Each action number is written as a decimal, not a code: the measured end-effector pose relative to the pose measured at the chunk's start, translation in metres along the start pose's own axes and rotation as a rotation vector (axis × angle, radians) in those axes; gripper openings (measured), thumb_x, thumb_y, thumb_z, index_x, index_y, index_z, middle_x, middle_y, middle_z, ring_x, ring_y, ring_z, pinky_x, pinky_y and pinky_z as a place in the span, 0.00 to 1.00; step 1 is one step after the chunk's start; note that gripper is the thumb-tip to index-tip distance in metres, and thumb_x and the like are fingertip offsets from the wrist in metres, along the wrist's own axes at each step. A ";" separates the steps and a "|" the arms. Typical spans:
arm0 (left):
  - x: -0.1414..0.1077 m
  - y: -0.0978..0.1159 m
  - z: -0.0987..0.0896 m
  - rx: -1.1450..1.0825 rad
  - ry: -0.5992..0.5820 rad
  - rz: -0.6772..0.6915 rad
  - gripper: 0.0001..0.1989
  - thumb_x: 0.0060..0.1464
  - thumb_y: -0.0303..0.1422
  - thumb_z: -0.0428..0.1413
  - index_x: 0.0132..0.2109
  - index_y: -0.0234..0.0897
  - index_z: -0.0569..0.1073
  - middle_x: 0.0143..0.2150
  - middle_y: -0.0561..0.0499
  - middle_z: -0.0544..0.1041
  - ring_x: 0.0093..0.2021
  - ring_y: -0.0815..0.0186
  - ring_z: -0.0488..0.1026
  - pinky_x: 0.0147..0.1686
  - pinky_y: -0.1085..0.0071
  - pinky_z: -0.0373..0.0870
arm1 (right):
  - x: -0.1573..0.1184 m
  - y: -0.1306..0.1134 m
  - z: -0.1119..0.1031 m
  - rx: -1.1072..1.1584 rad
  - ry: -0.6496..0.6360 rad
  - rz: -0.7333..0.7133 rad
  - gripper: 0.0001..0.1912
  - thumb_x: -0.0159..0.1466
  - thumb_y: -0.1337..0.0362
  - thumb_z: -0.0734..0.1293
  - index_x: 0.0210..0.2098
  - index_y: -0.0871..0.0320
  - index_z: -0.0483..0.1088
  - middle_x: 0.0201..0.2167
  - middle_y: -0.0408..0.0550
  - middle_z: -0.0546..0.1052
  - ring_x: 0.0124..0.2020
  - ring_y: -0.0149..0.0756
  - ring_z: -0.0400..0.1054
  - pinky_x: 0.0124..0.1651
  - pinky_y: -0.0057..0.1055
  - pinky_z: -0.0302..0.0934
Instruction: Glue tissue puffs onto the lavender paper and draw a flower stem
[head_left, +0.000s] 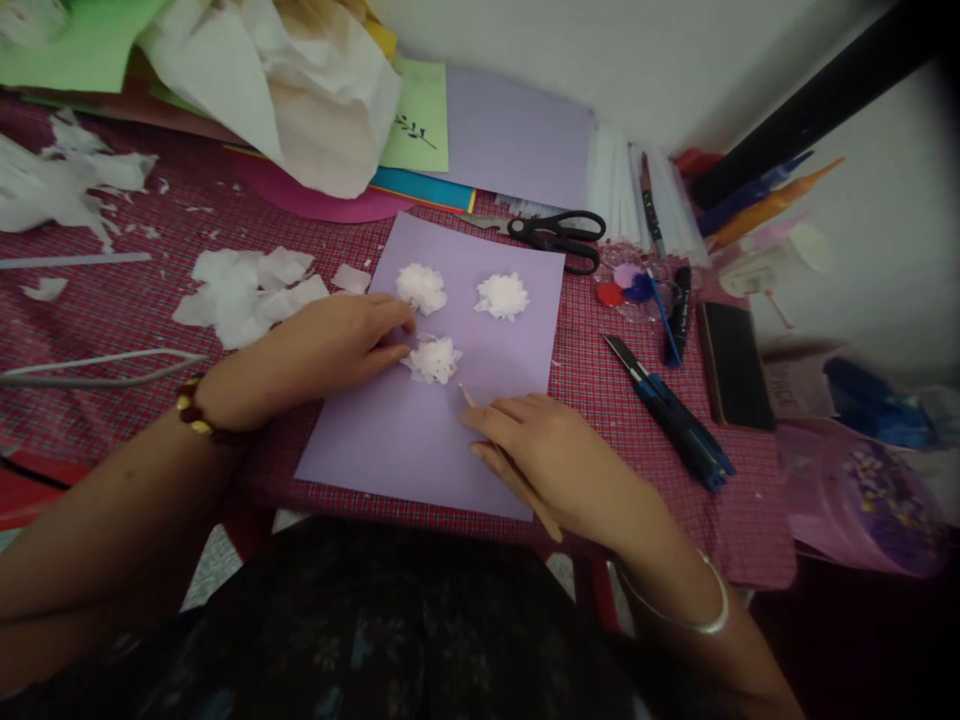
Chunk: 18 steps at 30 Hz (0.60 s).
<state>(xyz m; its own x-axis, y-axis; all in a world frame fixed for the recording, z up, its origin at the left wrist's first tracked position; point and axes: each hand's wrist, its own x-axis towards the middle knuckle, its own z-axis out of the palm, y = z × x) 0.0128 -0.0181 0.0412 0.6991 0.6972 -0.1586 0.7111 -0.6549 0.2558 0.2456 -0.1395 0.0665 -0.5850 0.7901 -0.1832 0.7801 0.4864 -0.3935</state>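
Tablecloth (581, 365), left hand (360, 335) palm-down, fingers seemingly parted at puff (434, 360), right hand (555, 450) gripping stick (534, 502)

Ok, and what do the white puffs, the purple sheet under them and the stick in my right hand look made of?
White puffs: probably thin tissue paper, matte, with ragged, ruffled edges. Purple sheet: likely paper or card, smooth and matte, lying flat. Stick: perhaps bare wood, judging by its dull tan colour.

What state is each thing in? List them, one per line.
Purple sheet: lying flat
Three white tissue flowers: ruffled, on the sheet
Wooden stick: held in right hand
Left hand: at the nearest flower
Cutter: blade out
Scissors: laid down
White paper: crumpled
Tissue pieces: loosely piled
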 end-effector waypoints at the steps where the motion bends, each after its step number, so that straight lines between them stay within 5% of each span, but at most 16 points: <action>1: 0.000 0.000 0.000 0.001 0.007 0.003 0.16 0.61 0.39 0.46 0.48 0.38 0.72 0.45 0.47 0.76 0.42 0.59 0.73 0.42 0.66 0.65 | 0.000 0.000 0.000 0.001 0.002 -0.001 0.14 0.72 0.63 0.57 0.46 0.60 0.71 0.40 0.50 0.78 0.38 0.39 0.70 0.44 0.35 0.59; 18: 0.001 -0.003 0.001 -0.029 0.016 -0.006 0.16 0.61 0.39 0.47 0.49 0.37 0.73 0.44 0.48 0.77 0.40 0.61 0.73 0.42 0.68 0.66 | -0.002 -0.004 0.001 -0.027 -0.013 -0.029 0.13 0.72 0.63 0.57 0.47 0.60 0.71 0.40 0.49 0.77 0.38 0.39 0.69 0.43 0.36 0.59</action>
<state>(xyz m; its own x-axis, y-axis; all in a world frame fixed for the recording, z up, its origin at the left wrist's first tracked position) 0.0112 -0.0161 0.0393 0.6934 0.7058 -0.1452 0.7127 -0.6420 0.2827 0.2435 -0.1438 0.0676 -0.6105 0.7703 -0.1842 0.7681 0.5191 -0.3748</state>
